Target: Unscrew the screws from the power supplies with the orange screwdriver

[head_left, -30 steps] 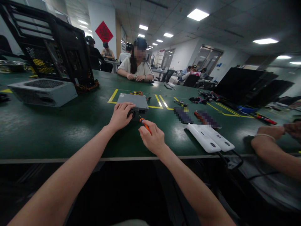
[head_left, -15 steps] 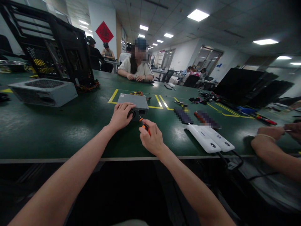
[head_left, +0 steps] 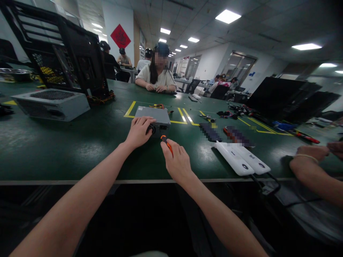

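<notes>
A grey computer power supply lies on the green table in front of me, its socket side facing me. My left hand grips its near left corner, fingers over the top and thumb at the round fan opening. In my right hand is an orange-and-black screwdriver, held between thumb and fingers. The tool points up at the power supply's near face, below the socket. Its thin tip is too dark to tell whether it touches. Several coloured wires come out behind the power supply.
To the left stand a larger power supply and an open black computer case. On the right lie two white devices, pliers and cables. A person sits opposite; another person's arm is at the right.
My right hand has turned, rolling the screwdriver, and sits slightly further right with its fingers more extended. The left hand keeps its hold on the power supply. The whole view has shifted slightly.
</notes>
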